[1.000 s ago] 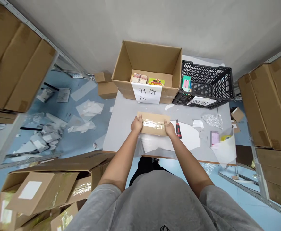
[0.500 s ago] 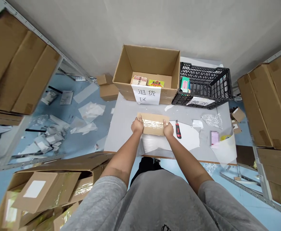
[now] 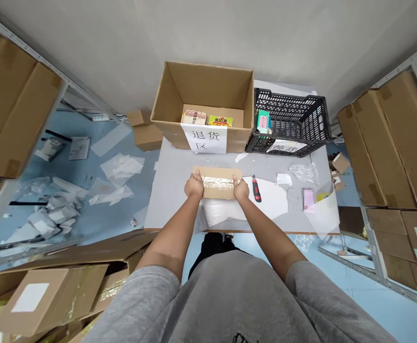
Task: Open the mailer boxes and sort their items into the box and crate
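Note:
A small flat cardboard box (image 3: 217, 181) with shiny clear tape along its top lies on the grey table (image 3: 173, 190). My left hand (image 3: 193, 186) grips its left end and my right hand (image 3: 241, 190) grips its right end, fingers curled over the edges. Under the box's near side lies a white plastic mailer bag (image 3: 223, 212). A red and black utility knife (image 3: 256, 182) lies just right of my right hand.
At the table's back stand an open carton (image 3: 204, 90) with a paper label, holding small packs, and a black plastic crate (image 3: 294, 124). White sheets and crumpled film (image 3: 303, 172) lie on the right. Cartons fill shelves on both sides; boxes (image 3: 47, 295) and scraps cover the floor.
Both hands stay on the ends of the taped box and it keeps its place on the table. The view has shifted slightly to the left as my head moved.

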A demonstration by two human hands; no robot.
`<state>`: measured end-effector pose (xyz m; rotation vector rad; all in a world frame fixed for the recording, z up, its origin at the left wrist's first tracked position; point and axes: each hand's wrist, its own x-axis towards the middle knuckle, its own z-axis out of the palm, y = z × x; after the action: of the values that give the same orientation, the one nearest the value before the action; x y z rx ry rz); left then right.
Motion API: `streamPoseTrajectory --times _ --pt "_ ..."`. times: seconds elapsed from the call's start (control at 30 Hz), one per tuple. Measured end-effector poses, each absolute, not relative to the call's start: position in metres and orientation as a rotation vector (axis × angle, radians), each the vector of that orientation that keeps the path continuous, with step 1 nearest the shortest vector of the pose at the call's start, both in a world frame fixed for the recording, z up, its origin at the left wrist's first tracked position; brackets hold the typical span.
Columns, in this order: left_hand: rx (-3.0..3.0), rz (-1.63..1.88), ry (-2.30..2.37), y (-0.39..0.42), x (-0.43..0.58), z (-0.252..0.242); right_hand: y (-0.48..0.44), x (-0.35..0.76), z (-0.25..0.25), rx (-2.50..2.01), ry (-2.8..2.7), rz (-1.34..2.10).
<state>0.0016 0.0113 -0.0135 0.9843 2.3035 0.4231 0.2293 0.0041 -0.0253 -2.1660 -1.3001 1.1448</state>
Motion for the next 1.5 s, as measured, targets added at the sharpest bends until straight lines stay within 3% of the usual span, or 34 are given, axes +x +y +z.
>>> streamPoseTrajectory --times 0.37,0.6,0.8,1.17,1.4,1.5 --pt "0.920 0.561 2.228 -0.001 -0.002 -0.007 -0.005 0.232 -0.009 -2.113 -1.273 1.165" --pt "0.836 1.165 1.973 -0.003 -0.023 -0.006 0.010 0.249 -0.002 -1.647 -1.195 1.197" --pt "0.763 1.020 1.901 -0.006 -0.021 -0.030 0.016 0.237 -0.024 -1.841 -1.193 1.282" --pt "0.784 1.073 1.716 -0.017 -0.020 -0.049 0.008 0.233 -0.032 -1.894 -1.330 1.261" --pt "0.795 1.042 1.763 -0.013 -0.012 -0.017 -0.001 0.216 -0.017 -2.144 -1.542 0.803" --pt "0.910 0.984 1.812 -0.021 -0.003 0.015 0.002 0.213 -0.009 -2.119 -1.483 0.960"
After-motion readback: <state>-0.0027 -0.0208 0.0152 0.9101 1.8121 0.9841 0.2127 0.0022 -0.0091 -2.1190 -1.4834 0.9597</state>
